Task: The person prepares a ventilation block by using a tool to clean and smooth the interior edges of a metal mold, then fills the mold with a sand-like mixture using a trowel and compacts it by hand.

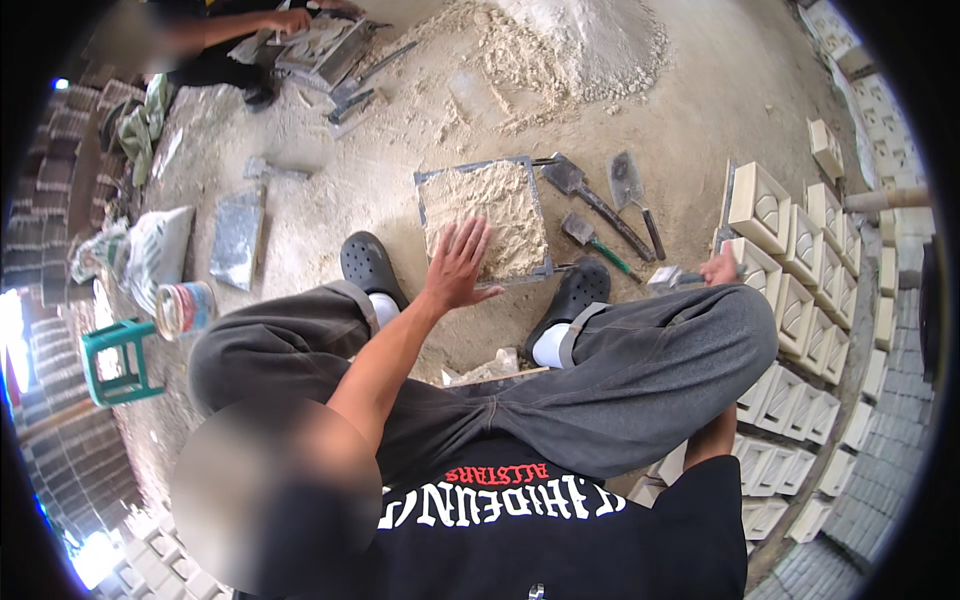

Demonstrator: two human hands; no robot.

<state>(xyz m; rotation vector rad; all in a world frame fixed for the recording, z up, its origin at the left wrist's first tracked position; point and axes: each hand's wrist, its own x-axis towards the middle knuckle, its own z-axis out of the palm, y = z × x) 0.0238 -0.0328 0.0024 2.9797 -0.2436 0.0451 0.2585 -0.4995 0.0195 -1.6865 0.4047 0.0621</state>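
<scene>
A square, dark-edged mould (535,205) lies on the ground between my feet, filled with rough, damp-looking beige sandy mix (482,200). My left hand (462,262) rests palm down on the near part of this mix, fingers stretched out and thumb apart. Out to the right, beyond my knee, my right hand (722,265) is closed around the handle of a short tool with a pale, blocky head (665,277); its exact kind is unclear. The tool is low, near the floor, and my knee partly covers that hand's wrist.
Right of the mould lie a green-handled trowel (580,230) and other flat-bladed tools (626,180). Stacked cream blocks (760,205) line the right side. A powder heap (580,45) rises beyond. At left are a bucket (186,308), green stool (120,362) and sack (160,245). Another person's hand (290,20) works far left.
</scene>
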